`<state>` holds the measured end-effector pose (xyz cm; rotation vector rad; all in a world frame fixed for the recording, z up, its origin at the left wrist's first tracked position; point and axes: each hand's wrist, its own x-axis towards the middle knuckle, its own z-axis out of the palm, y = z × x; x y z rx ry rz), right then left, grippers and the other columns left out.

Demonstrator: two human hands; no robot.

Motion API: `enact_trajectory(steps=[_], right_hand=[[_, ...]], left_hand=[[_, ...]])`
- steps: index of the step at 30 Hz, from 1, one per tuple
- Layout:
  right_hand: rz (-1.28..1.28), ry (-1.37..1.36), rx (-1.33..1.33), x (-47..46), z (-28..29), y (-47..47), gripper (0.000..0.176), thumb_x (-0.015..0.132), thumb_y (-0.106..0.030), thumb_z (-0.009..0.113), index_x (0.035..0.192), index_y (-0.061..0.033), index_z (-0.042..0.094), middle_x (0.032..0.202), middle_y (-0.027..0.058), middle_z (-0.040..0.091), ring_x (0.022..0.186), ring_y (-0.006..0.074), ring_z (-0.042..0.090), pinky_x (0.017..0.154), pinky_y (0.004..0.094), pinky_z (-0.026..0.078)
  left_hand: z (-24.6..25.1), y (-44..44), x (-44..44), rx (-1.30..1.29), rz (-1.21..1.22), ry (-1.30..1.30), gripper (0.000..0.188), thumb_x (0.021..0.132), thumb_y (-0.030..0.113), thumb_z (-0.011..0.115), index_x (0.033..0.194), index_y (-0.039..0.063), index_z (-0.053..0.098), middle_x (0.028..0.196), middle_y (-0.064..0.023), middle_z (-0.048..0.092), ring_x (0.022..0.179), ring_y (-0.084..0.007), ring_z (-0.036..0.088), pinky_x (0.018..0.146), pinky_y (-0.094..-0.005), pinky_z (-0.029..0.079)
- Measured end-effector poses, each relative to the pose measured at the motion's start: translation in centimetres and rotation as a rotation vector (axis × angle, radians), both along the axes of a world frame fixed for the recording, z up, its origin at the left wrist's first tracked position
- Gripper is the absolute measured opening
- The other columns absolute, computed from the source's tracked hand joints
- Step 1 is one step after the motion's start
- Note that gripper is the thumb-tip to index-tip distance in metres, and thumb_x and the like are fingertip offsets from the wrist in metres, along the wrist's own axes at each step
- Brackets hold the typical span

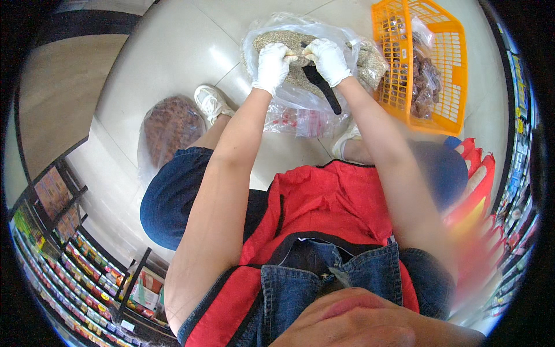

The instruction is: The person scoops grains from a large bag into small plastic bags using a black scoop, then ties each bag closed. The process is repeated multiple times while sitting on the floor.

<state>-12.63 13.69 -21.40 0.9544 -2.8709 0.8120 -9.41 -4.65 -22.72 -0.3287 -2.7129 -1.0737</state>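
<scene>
My left hand (272, 67) and my right hand (328, 61), both in white gloves, are level above a large open clear plastic bag (299, 96). Between their pinched fingertips runs a thin reddish strip (299, 55), perhaps the edge of a small clear bag; its full shape is hard to make out. Pale beige grain-like pieces (277, 40) fill the large bag. A black long-handled tool (323, 86), possibly a scoop, lies on them, partly hidden by my right hand. Clear bags with red markings (310, 122) lie at the near side of the large bag.
An orange plastic basket (459, 82) with brown packed goods (425, 86) stands at the right. By my left shoe (212, 103) sits a clear bag of brown pieces (171, 126). Stocked shelves (82, 277) line the lower left, and others (516, 126) the right edge. Red-and-yellow packages (475, 186) are beside my right knee.
</scene>
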Motion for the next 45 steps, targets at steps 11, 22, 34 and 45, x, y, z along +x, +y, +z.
enact_trajectory(steps=[11,22,34,45], right_hand=[[-0.129,-0.464,-0.379,0.0,6.3,4.0,0.014,0.082,-0.013,0.067,0.091,-0.0017,0.068,0.088,0.0092,0.064,0.09,0.02,0.061,0.081,0.0317,0.046],[0.075,-1.324,-1.154,2.7,9.5,3.1,0.057,0.084,-0.021,0.07,0.132,0.0001,0.046,0.125,0.0096,0.057,0.114,0.0182,0.055,0.097,0.0339,0.044],[-0.181,-1.172,-1.832,7.4,8.3,3.6,0.036,0.09,-0.004,0.058,0.125,0.0013,0.05,0.119,0.0149,0.06,0.109,0.0264,0.06,0.093,0.0383,0.051],[-0.442,-0.892,-1.465,8.4,12.3,3.1,0.034,0.081,-0.009,0.071,0.111,0.0021,0.061,0.102,0.0107,0.067,0.091,0.021,0.066,0.079,0.0315,0.054]], left_hand=[[7.5,0.0,0.0,0.239,0.006,-0.275,0.02,0.073,0.019,0.078,0.08,0.002,0.069,0.077,-0.0083,0.065,0.07,-0.0179,0.058,0.067,-0.0306,0.047],[17.1,0.5,-3.2,0.707,-0.071,-0.528,0.024,0.089,0.027,0.066,0.089,0.003,0.067,0.082,-0.0001,0.064,0.078,-0.0108,0.057,0.075,-0.027,0.045],[12.9,5.1,7.0,0.724,-0.056,-0.633,0.04,0.088,0.018,0.066,0.121,-0.002,0.057,0.111,-0.0099,0.064,0.1,-0.019,0.061,0.085,-0.0328,0.051],[10.5,8.1,10.3,1.878,0.084,-0.718,0.063,0.095,0.039,0.054,0.14,0.001,0.032,0.139,-0.0178,0.042,0.119,-0.032,0.05,0.098,-0.0496,0.041]])
